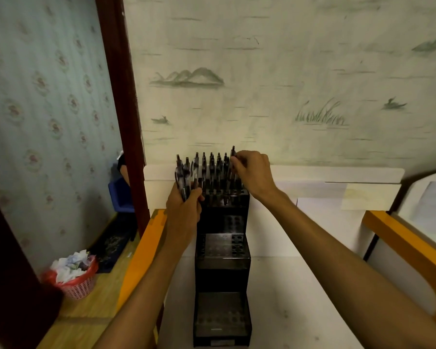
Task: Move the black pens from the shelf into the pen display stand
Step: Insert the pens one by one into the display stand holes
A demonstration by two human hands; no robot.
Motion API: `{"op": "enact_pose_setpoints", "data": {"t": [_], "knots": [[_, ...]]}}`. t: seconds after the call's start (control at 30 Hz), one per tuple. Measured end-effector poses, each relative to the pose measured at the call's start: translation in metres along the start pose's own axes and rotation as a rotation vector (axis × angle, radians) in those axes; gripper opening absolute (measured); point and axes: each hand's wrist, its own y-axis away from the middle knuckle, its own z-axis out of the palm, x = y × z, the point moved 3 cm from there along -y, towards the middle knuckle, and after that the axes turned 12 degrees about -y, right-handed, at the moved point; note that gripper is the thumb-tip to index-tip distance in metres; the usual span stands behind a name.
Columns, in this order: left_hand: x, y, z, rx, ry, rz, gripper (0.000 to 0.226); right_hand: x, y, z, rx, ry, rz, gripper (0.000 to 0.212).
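Observation:
A black stepped pen display stand point(222, 250) rises in tiers on the white shelf top point(300, 285). Several black pens point(212, 170) stand upright in the holes of its top tier. My left hand point(184, 210) grips a bunch of black pens point(183, 175) beside the stand's upper left corner. My right hand point(252, 172) pinches one black pen point(232, 157) at the right end of the top tier, its lower end among the holes. The lower tiers show empty holes.
An orange edge point(141, 253) borders the shelf on the left and another point(400, 238) on the right. A pink waste basket point(73, 275) full of paper stands on the wooden floor at the lower left. A painted wall lies behind the stand.

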Motion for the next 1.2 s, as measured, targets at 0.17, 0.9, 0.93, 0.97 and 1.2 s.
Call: {"op": "enact_pose_setpoints", "data": {"t": [0.17, 0.9, 0.93, 0.97, 1.2], "knots": [[0.004, -0.005, 0.003, -0.001, -0.046, 0.029, 0.012, 0.005, -0.004, 0.008, -0.098, 0.067, 0.029, 0.035], [0.004, 0.002, 0.035, -0.047, -0.224, 0.092, 0.021, 0.01, 0.033, -0.007, -0.046, -0.776, 0.488, 0.026], [0.004, 0.002, 0.036, -0.045, -0.231, 0.095, 0.02, 0.011, 0.033, -0.006, -0.042, -0.787, 0.5, 0.024], [0.005, 0.001, 0.036, -0.048, -0.23, 0.1, 0.018, 0.012, 0.032, -0.007, -0.036, -0.802, 0.51, 0.021], [-0.002, -0.008, 0.022, -0.074, -0.283, 0.048, 0.013, 0.02, 0.014, -0.029, 0.168, -0.758, 0.445, 0.017]]}}
